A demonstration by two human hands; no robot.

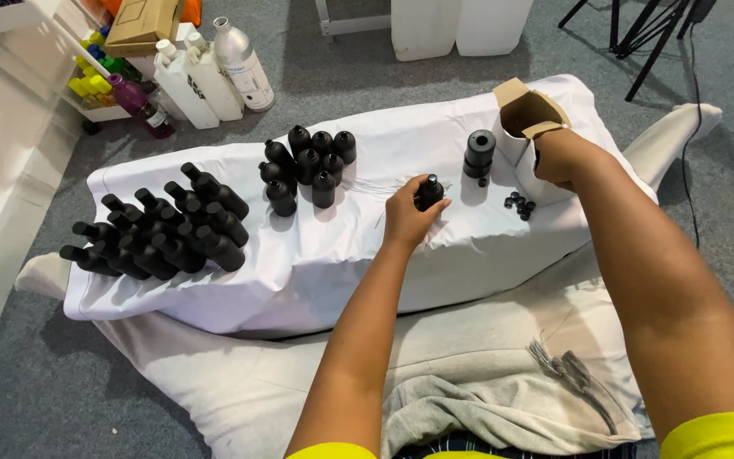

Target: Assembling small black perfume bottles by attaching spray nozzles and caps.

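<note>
A left hand (408,214) closes around a small matte-black plastic bottle (429,192) standing on a creased white cloth (316,255), while the right hand (561,157) reaches into an open cardboard box (527,109), its grip hidden. Nine upright bottles (307,167) cluster nearby; beyond them lies a heap of bottles (163,231), with loose black caps (519,205) beside the box.

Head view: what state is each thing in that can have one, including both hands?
Left hand: closed around a small black bottle, held upright on the white cloth.
Right hand: reaching into the cardboard box, fingers hidden.
Cardboard box: flaps open.
Standing bottles: upright, clustered.
Piled bottles: lying on their sides.
Loose caps: scattered, off any bottle.
</note>
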